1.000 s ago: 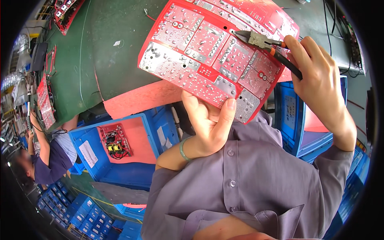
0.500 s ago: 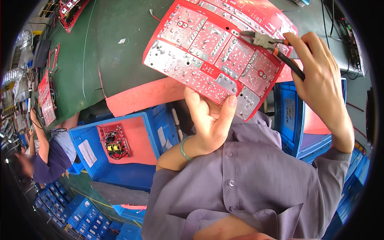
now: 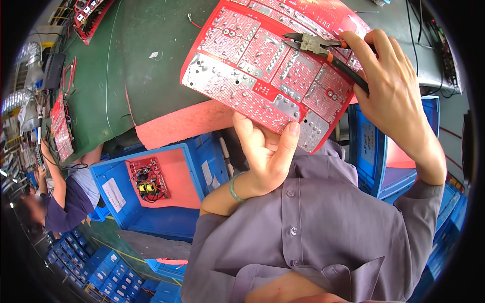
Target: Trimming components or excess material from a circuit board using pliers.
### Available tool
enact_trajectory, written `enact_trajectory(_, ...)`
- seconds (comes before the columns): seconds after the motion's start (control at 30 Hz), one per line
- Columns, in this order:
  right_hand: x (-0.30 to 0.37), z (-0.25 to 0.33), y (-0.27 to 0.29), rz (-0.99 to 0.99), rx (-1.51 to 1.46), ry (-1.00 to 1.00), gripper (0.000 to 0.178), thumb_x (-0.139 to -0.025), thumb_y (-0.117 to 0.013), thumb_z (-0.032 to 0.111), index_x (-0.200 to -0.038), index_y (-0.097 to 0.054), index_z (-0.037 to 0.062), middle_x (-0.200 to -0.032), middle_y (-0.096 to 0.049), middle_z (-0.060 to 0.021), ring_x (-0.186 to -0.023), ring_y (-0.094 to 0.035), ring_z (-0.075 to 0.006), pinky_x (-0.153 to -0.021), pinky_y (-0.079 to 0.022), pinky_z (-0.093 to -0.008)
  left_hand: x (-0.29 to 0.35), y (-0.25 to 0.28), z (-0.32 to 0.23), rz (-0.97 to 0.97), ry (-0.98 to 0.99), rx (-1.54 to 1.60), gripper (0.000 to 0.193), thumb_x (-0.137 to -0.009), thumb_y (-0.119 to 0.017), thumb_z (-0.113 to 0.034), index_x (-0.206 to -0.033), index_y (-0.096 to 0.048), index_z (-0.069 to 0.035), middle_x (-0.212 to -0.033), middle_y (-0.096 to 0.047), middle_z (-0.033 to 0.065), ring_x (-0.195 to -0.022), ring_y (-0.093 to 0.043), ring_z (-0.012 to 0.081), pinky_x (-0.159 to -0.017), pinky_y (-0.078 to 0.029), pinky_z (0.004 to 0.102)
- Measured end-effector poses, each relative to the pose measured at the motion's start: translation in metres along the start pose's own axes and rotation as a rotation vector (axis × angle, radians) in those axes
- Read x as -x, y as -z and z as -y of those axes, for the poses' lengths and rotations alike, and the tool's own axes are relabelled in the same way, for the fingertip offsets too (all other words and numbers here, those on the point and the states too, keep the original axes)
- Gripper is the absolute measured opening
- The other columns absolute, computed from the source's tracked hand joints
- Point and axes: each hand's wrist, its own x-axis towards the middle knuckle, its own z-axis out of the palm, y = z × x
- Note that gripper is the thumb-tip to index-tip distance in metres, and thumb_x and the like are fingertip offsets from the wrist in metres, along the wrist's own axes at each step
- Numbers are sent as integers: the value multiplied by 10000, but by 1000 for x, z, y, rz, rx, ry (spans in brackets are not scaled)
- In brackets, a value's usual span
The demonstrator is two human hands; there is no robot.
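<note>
A large red circuit board (image 3: pixel 262 89), solder side up, is tilted over the front edge of the green bench. My left hand (image 3: pixel 265 151) grips its near edge, thumb on the soldered face and the other fingers partly hidden beneath. In my right hand (image 3: pixel 391 86) is a pair of cutting pliers (image 3: pixel 316 44) with orange and black handles. Their jaws are parted and lie over the upper middle of the board, among the solder joints. Whether the tips touch the board I cannot tell.
Pink foam (image 3: pixel 187 121) lines the bench edge. Below left, a blue crate (image 3: pixel 146 222) holds another red board (image 3: pixel 147 181); a second blue crate (image 3: pixel 366 151) stands at right. A co-worker (image 3: pixel 65 202) is at far left. Cables (image 3: pixel 414 40) run across the back right.
My right hand has moved the pliers left and slightly up across the board, and their jaws show wider apart. My left hand and the board have stayed nearly still.
</note>
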Motion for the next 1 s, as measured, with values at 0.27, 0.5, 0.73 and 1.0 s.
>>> enact_trajectory(0.27,2,2,-4,-16,-5,-5,555,-612,-663,-25,-1131,-487,60,-899,-497,-118,-795,-542,-301,-680,-459,-393,0,0,1,11,-16,16,621,-848,-469,115,-1335,-123,-54,-1209,-401,129,-965,-480,104,-806,-405,226)
enact_trajectory(0.5,-2,-3,-7,-35,-12,47,472,-634,-672,-18,-1073,-518,59,-791,-488,-110,-688,-549,-289,-587,-459,-384,0,1,0,21,-9,11,617,-850,-467,115,-1333,-124,-57,-1206,-407,131,-957,-484,101,-802,-407,223)
enact_trajectory(0.73,-7,-29,2,-73,-332,2,406,-704,-655,81,-1098,-560,93,-896,-572,-122,-728,-601,-309,-620,-486,-380,-2,3,-2,7,-18,5,615,-851,-468,112,-1333,-126,-54,-1212,-412,134,-980,-496,109,-826,-411,229)
enact_trajectory(1.0,-22,-119,-13,79,161,-212,576,-706,-644,118,-1241,-437,71,-1124,-500,-178,-979,-527,-337,-771,-433,-492,-1,-1,0,-10,-4,-18,593,-845,-486,97,-1319,-158,-42,-1221,-409,135,-1031,-493,128,-871,-409,255)
